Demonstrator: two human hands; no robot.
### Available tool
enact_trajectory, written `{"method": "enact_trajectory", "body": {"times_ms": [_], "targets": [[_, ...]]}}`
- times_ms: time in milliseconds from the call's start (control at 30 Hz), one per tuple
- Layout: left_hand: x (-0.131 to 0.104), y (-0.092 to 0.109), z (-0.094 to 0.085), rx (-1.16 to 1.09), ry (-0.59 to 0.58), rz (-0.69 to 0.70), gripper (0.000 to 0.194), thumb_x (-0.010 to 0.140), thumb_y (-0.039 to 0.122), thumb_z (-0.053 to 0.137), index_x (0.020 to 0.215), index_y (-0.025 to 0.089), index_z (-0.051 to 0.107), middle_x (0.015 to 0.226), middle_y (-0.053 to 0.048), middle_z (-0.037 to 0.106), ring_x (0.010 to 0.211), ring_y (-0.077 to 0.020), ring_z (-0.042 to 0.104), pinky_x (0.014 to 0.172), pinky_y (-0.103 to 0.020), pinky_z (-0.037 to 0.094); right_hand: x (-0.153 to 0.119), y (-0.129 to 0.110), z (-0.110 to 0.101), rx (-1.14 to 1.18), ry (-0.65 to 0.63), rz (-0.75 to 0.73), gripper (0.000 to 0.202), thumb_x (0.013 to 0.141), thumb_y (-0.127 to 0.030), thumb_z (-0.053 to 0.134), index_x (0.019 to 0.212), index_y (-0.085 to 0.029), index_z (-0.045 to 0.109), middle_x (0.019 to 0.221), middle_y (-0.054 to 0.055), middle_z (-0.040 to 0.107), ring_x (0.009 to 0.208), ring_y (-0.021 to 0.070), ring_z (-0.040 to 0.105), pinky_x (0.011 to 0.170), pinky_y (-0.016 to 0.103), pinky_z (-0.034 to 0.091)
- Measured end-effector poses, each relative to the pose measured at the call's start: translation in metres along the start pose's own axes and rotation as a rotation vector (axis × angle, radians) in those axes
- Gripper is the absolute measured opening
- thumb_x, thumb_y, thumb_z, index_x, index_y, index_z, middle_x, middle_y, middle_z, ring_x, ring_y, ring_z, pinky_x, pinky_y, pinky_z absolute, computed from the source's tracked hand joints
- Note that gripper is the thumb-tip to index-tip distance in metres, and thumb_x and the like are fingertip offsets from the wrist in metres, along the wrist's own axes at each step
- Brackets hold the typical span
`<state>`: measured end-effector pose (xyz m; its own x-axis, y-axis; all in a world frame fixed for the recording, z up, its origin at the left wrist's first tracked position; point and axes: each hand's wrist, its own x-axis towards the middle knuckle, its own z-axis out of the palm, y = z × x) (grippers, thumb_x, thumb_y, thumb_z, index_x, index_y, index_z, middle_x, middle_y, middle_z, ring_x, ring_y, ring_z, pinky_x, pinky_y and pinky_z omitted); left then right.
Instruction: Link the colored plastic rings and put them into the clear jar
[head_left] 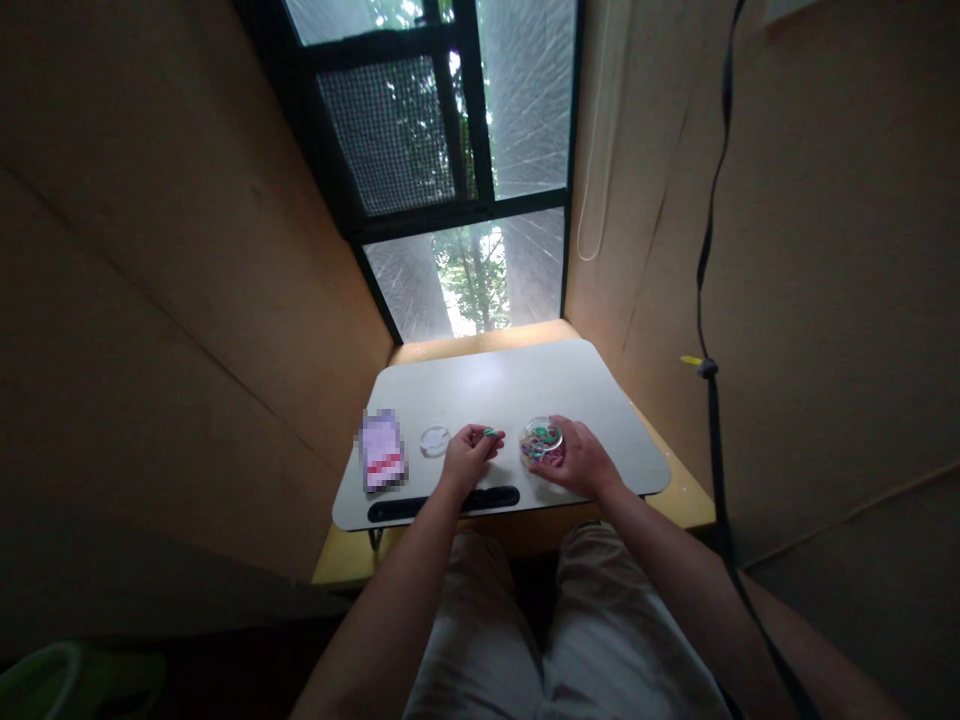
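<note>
My right hand [576, 458] curls round the side of a clear round tub [525, 452] on the white lap table. Inside it lie several small coloured pieces [546, 440], pink, green and pale; they look like thin loops or clips, too small to name surely. My left hand [471, 452] is closed in a pinch to the left of the tub, apart from it. A small green piece [490, 432] shows between its thumb and fingers. Left of that hand, a white round lid [434, 441] lies flat on the table.
A pixelated purple-pink packet [383, 450] lies at the left of the white lap table [480, 385]. A black slotted strip [405, 509] runs along its front edge. A window [469, 275] stands behind, board walls flank both sides, and a black strap [714, 430] hangs at right.
</note>
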<state>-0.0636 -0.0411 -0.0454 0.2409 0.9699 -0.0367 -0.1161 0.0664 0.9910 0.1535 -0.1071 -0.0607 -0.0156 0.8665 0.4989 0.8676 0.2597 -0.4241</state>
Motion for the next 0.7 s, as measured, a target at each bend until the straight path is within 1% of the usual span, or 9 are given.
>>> {"method": "enact_trajectory", "body": {"times_ms": [100,167,267,367,467,600,700], "targets": [[-0.0007,0.0008,-0.0011,0.084,0.01,0.022,0.043,0.063,0.047,0.076,0.085,0.013,0.065,0.078,-0.008,0.072,0.07,-0.0143,0.066,0.063,-0.024,0.049,-0.0002,-0.0007,-0.0009,0.006,0.0,0.004,0.086,0.063,-0.066,0.071,0.129,-0.016,0.045,0.111,0.014,0.061,0.096,0.0299,0.056,0.086,0.041,0.045],[0.0001,-0.0006,-0.0023,0.093,0.012,0.031,0.041,0.063,0.047,0.077,0.083,0.012,0.067,0.073,-0.006,0.07,0.067,-0.0132,0.064,0.062,-0.024,0.049,-0.0002,-0.0011,-0.0009,0.006,0.0,0.009,0.086,0.063,-0.066,0.071,0.128,-0.016,0.045,0.111,0.014,0.061,0.096,0.0298,0.056,0.086,0.041,0.045],[0.0018,-0.0037,-0.0041,0.047,0.004,0.025,0.043,0.063,0.046,0.077,0.087,0.011,0.069,0.076,-0.007,0.071,0.066,-0.0123,0.063,0.063,-0.024,0.049,0.0,-0.002,-0.0001,0.004,-0.001,0.016,0.084,0.063,-0.065,0.071,0.127,-0.016,0.045,0.11,0.014,0.061,0.096,0.0295,0.056,0.086,0.041,0.045],[0.0021,-0.0048,-0.0055,-0.013,0.011,-0.01,0.051,0.062,0.048,0.077,0.097,0.011,0.07,0.085,-0.01,0.072,0.069,-0.0128,0.064,0.066,-0.025,0.051,0.0001,-0.0028,0.0007,0.003,0.003,0.012,0.084,0.063,-0.063,0.072,0.127,-0.017,0.046,0.11,0.014,0.061,0.096,0.0294,0.056,0.086,0.041,0.045],[0.0006,-0.003,-0.0057,-0.025,0.017,-0.031,0.056,0.063,0.05,0.076,0.101,0.01,0.069,0.087,-0.012,0.072,0.07,-0.014,0.065,0.066,-0.026,0.051,-0.0001,-0.0034,0.0011,0.003,0.014,0.0,0.084,0.063,-0.063,0.072,0.128,-0.017,0.045,0.111,0.013,0.061,0.097,0.0292,0.056,0.086,0.041,0.044],[-0.0023,-0.0008,-0.0043,0.008,0.018,-0.012,0.052,0.066,0.049,0.073,0.1,0.01,0.069,0.084,-0.012,0.072,0.07,-0.0149,0.064,0.066,-0.027,0.051,-0.0013,-0.004,0.0016,-0.005,0.014,0.002,0.085,0.063,-0.064,0.072,0.128,-0.017,0.045,0.111,0.014,0.061,0.096,0.0294,0.056,0.086,0.041,0.044],[-0.0043,-0.0013,-0.0038,0.077,0.02,0.036,0.044,0.068,0.045,0.07,0.096,0.011,0.071,0.082,-0.01,0.072,0.068,-0.0136,0.062,0.064,-0.026,0.049,-0.0027,-0.005,0.0019,-0.011,0.005,0.009,0.085,0.063,-0.064,0.072,0.128,-0.017,0.045,0.109,0.014,0.061,0.096,0.0295,0.056,0.086,0.041,0.044]]}}
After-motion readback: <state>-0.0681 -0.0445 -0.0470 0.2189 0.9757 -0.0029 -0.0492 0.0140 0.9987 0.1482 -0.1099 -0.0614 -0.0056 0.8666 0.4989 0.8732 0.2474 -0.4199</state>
